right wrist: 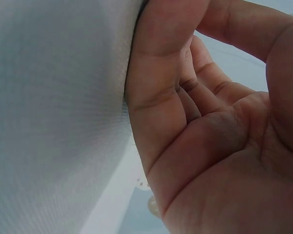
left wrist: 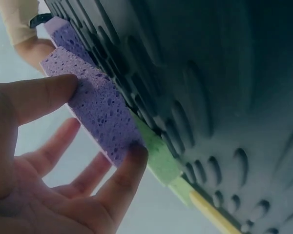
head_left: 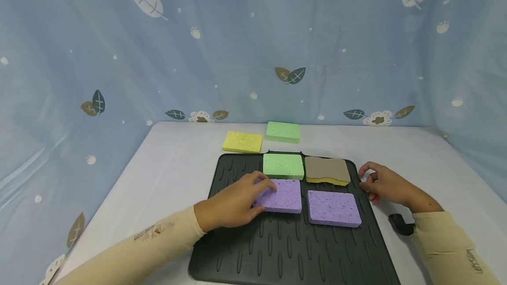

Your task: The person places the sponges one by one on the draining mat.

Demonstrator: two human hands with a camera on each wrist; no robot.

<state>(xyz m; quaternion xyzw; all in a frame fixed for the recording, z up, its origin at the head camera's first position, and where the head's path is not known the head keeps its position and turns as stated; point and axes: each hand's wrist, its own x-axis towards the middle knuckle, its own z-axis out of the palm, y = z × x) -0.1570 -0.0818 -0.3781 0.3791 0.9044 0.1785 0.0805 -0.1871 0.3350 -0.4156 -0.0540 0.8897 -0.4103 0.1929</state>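
My left hand (head_left: 235, 200) grips a purple sponge (head_left: 283, 196) over the black ridged mat (head_left: 253, 250). In the left wrist view, the thumb and a fingertip press opposite ends of this purple sponge (left wrist: 100, 105). A second purple sponge (head_left: 334, 208) lies to its right on the mat. Beyond them are a green sponge (head_left: 283, 166) and a yellow sponge with a grey-brown top (head_left: 327, 170). Just outside the mat's right edge, my right hand (head_left: 390, 187) rests low with loosely curled fingers (right wrist: 158, 97) and no visible object in them.
Behind the mat, a yellow sponge (head_left: 242, 141) and another green sponge (head_left: 283, 132) lie on the white table (head_left: 174, 166). A blue leaf-patterned curtain (head_left: 245, 47) hangs along the back and sides.
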